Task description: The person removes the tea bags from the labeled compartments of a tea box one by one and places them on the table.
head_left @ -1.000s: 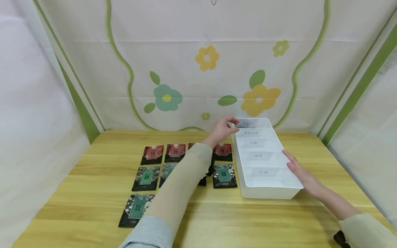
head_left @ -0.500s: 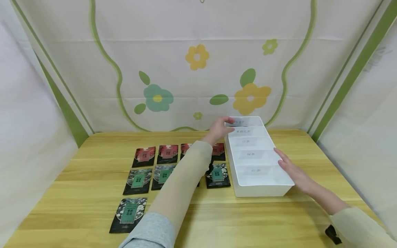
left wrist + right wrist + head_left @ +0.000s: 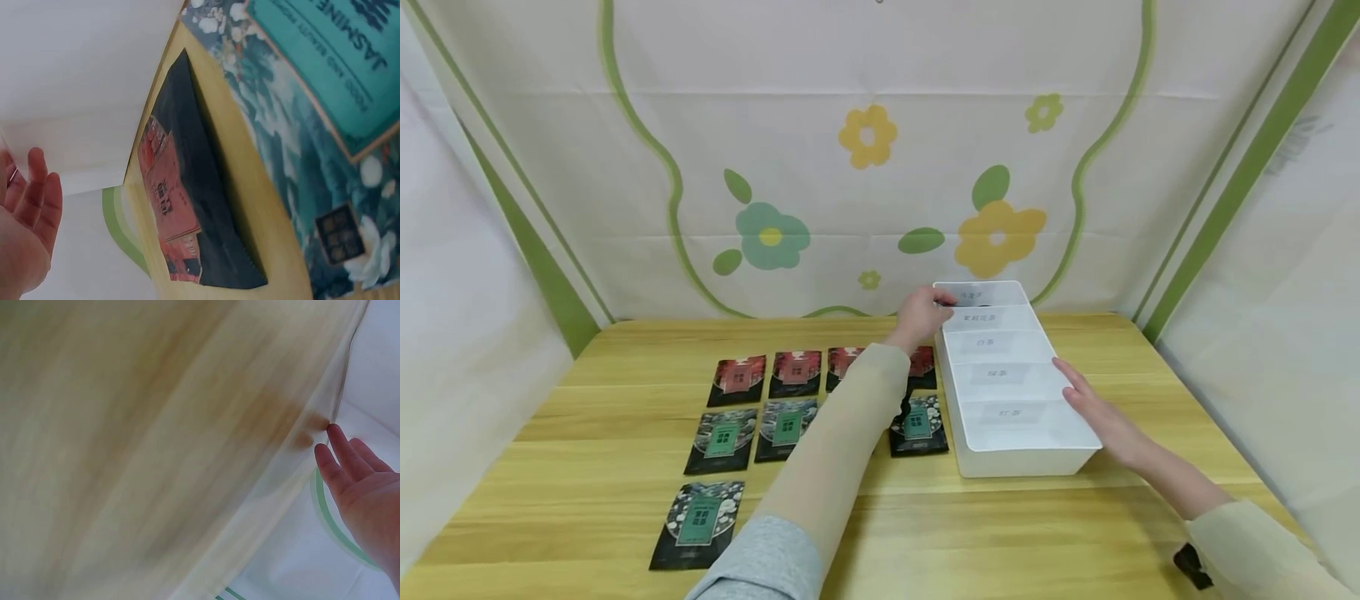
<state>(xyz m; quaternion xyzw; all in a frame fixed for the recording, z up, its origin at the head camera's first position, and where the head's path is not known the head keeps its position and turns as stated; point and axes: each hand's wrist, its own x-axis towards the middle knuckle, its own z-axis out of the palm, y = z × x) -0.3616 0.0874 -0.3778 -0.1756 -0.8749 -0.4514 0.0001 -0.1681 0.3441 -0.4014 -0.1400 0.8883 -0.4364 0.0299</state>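
A long white box (image 3: 1022, 461) with labelled compartments stands on the table, right of the packets. My left hand (image 3: 919, 318) is at its far left corner, index finger reaching over the rim into the farthest compartment, thumb apart by the first divider. A thin dark edge shows inside that compartment. The left wrist view has the hand (image 3: 28, 231) with gently bent fingers beside the white wall. My right hand (image 3: 1101, 419) rests its fingertips along the box's right side; those fingers (image 3: 342, 464) look nearly straight in the right wrist view.
Left of the box, red-and-black tea packets (image 3: 736, 381) lie in the back row. Green-labelled tea packets (image 3: 721, 442) form a second row, partly hidden by my left arm. One jasmine tea packet (image 3: 698, 525) lies nearest. A floral curtain (image 3: 820, 125) rises behind the table.
The head view has shifted, so everything appears farther left. My left index finger and thumb have drawn slightly closer at the box rim. The right hand stays against the box's side.
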